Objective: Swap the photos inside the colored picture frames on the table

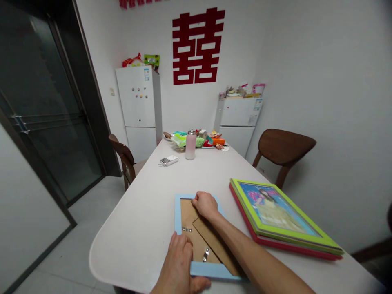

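Observation:
A light blue picture frame (177,212) lies face down on the white table (143,208), its brown backing board (200,241) and metal clips showing. My left hand (177,263) rests flat on the frame's near left side, fingers on the backing by a clip, thumb hooked over the near edge. My right hand (205,204) is closed at the frame's far edge, fingertips pinching something small there that I cannot make out. My right forearm crosses over the backing.
A stack of frames, lime green (281,212) on top of red, lies to the right. Farther along the table are a pink bottle (190,145), a small silver device (169,161) and snacks. Wooden chairs (283,149) flank the table; two white fridges stand at the wall.

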### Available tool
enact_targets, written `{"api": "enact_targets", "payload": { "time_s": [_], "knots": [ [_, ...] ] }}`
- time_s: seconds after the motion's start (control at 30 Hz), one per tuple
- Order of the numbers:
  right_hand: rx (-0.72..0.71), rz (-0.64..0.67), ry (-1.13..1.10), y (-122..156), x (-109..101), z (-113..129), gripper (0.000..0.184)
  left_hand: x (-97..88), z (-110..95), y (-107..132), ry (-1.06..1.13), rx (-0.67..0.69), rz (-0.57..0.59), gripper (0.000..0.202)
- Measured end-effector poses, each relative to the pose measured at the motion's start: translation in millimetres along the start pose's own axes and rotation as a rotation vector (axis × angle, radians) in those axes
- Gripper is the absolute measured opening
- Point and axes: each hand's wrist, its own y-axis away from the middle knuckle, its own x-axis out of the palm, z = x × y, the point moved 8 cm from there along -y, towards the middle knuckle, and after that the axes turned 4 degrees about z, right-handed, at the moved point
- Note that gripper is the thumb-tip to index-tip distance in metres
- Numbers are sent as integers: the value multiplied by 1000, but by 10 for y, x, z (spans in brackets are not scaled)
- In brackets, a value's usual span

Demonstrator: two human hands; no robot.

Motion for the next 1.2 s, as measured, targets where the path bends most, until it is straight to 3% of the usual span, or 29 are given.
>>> {"api": "enact_targets", "payload": {
  "time_s": [0.1,0.2,0.3,0.4,0.5,0.57,0.6,0.67,0.73,0.87,0.97,1.1,1.2],
  "knots": [
    [20,-18,-107,20,-54,18,11,26,-29,0,-28,24,14,48],
    [-13,-27,-272,80,-241,13,13,-31,-37,15,-16,72,-31,36],
    [-56,-69,-478,244,-554,-109,20,-234,-5,22,65,96,-133,24],
    [3,-174,-672,562,-765,-339,36,-520,28,17,205,58,-269,27],
    [143,-138,-920,935,-541,-398,46,-689,19,25,433,-45,-418,30],
    [318,209,-1422,1149,-37,-180,43,-607,-23,16,713,-111,-446,32],
    [340,325,-1610,1226,102,-14,41,-518,-65,3,863,-133,-434,35],
    [310,291,-1874,1252,104,167,38,-341,-180,-31,1076,-156,-400,45],
    [261,144,-1997,1200,-103,149,33,-264,-292,-64,1131,-171,-402,52],
    [85,-87,-1972,1072,-825,-210,32,-392,-501,-158,1191,-198,-480,52],
    [31,-128,-1859,977,-1272,-591,30,-505,-739,-313,1305,-148,-434,44],
    [144,-53,-1563,799,-1575,-1185,19,-485,-1050,-626,1349,-33,-298,40],
    [261,-75,-1248,660,-1758,-1685,11,-259,-1187,-908,1293,-31,-178,47]
  ]
}}
